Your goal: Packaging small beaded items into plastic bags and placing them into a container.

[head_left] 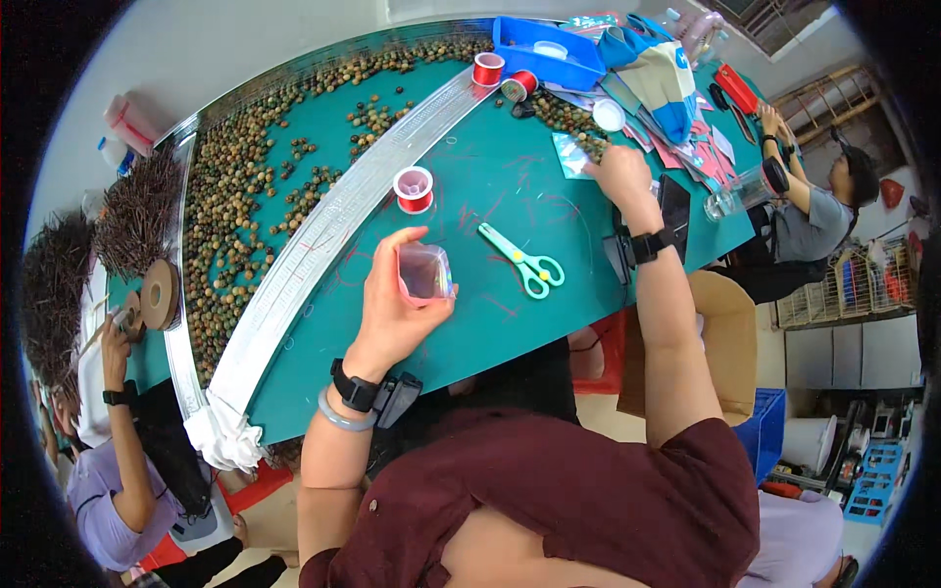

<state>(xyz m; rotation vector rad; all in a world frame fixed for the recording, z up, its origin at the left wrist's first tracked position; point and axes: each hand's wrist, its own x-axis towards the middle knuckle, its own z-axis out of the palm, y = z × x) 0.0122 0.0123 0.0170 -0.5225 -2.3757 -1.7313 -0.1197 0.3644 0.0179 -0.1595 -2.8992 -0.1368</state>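
My left hand [385, 316] is curled round a small clear plastic bag [424, 272], whose mouth is held wide. My right hand [624, 179] reaches to the far right, its bent fingers at a small heap of brown-green beads [576, 120] beside a pale blue packet [570, 160]; what the fingertips grip is hidden. Between my hands lie mint-green scissors [529, 263], their handles toward me. A spool of red thread [414, 192] stands upright beyond my left hand.
A silver curved strip [323, 225] fences off many beads [230, 196] on the green table [470, 338]. Two red spools [487, 69] sit near a blue tray [549, 64]. Cards [701, 157] and a clear jar [730, 201] lie right. Co-workers [118, 500] sit at both sides.
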